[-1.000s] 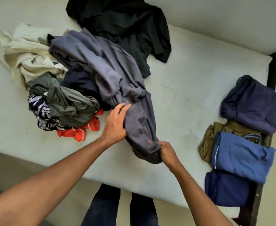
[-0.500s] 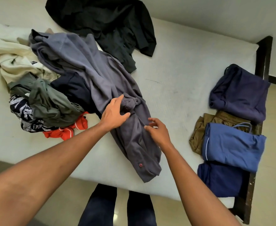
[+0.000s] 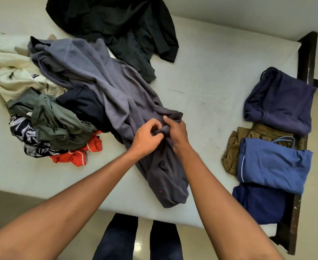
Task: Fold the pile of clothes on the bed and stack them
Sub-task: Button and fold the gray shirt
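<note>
A long grey shirt point(image 3: 105, 85) lies crumpled diagonally across the white bed point(image 3: 207, 76), its lower end near the front edge. My left hand point(image 3: 147, 137) and my right hand point(image 3: 177, 132) meet at its middle, and both pinch a fold of the grey cloth by the button placket. To the left sits the unfolded pile: a cream garment point(image 3: 11, 76), an olive one point(image 3: 56, 121), a dark navy one point(image 3: 83, 104), a black-and-white patterned one point(image 3: 23, 132) and a red one point(image 3: 75, 154). A black garment point(image 3: 117, 21) lies at the back.
Folded clothes sit at the bed's right end: a dark purple piece point(image 3: 280, 100), a brown piece point(image 3: 233, 151), a blue piece point(image 3: 272, 164) and a navy piece point(image 3: 259, 203). A dark wooden bed frame point(image 3: 306, 55) borders the right side. My legs stand at the front edge.
My right hand left the shirt's lower end and moved up to its middle. Both hands have come together and now pinch the cloth near the placket.
</note>
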The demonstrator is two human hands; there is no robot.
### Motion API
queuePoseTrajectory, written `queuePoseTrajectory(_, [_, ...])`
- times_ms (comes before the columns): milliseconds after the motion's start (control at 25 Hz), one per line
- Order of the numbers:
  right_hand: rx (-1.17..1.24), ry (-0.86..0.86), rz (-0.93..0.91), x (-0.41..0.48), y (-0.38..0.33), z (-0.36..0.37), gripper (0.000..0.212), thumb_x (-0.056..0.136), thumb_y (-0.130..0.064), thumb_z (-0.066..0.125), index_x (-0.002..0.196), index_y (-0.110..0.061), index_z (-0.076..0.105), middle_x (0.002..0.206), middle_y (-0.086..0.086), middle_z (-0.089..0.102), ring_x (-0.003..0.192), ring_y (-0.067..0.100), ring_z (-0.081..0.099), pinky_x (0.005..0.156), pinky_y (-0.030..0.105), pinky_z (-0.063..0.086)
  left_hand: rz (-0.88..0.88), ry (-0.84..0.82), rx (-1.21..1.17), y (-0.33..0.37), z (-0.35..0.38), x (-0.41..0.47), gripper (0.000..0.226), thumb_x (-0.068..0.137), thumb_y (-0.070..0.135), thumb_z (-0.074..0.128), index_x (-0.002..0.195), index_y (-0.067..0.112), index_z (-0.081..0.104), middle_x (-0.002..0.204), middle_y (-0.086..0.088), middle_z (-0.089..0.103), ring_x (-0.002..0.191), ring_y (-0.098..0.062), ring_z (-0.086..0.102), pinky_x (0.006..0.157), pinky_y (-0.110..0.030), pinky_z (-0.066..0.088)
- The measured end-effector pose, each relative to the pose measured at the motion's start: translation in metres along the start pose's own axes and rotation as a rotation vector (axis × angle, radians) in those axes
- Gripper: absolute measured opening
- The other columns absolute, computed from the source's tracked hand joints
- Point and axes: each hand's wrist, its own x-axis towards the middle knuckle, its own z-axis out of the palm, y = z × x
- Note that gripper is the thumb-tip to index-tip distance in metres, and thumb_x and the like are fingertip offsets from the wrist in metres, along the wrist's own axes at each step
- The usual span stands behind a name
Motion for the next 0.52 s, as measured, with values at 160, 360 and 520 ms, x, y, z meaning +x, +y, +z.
queuePoseTrajectory(160, [0.008, 0.062, -0.133, 0.002, -0.022, -0.024, 0.010, 0.091, -0.005, 0.071, 0.097, -0.012, 0.073, 0.095, 0.007, 0.075, 0.089, 0.019, 0.071, 0.086, 0.034, 0.057, -0.252, -0.040, -0.021, -0.037, -0.003, -0.013, 0.051, 0.083, 0.027, 0.080, 0.127, 0.020, 0.054, 0.100, 0.000, 0.060, 0.090, -0.013, 0.059, 0.087, -0.025, 0.050])
queuePoseTrajectory(360, [0.241, 0.345, -0.126, 0.038, -0.076, -0.094, 0.031, 0.098, -0.031, 0.067, 0.121, -0.010, 0.064, 0.118, 0.009, 0.069, 0.112, 0.025, 0.066, 0.084, 0.034, 0.055, -0.112, -0.294, 0.466, -0.069, -0.011, -0.021, 0.075, 0.080, 0.047, 0.077, 0.145, 0.027, 0.046, 0.133, 0.000, 0.051, 0.124, -0.021, 0.049, 0.105, -0.037, 0.043])
queuePoseTrajectory(520, [0.301, 0.076, -0.087, 0.040, -0.088, -0.115, 0.064, 0.092, -0.044, 0.068, 0.149, -0.022, 0.048, 0.131, 0.003, 0.064, 0.121, 0.022, 0.059, 0.094, 0.038, 0.050, 0.237, -0.471, 1.007, -0.057, 0.002, -0.017, 0.076, 0.079, 0.055, 0.069, 0.148, 0.039, 0.040, 0.146, 0.003, 0.039, 0.134, -0.023, 0.035, 0.101, -0.043, 0.036])
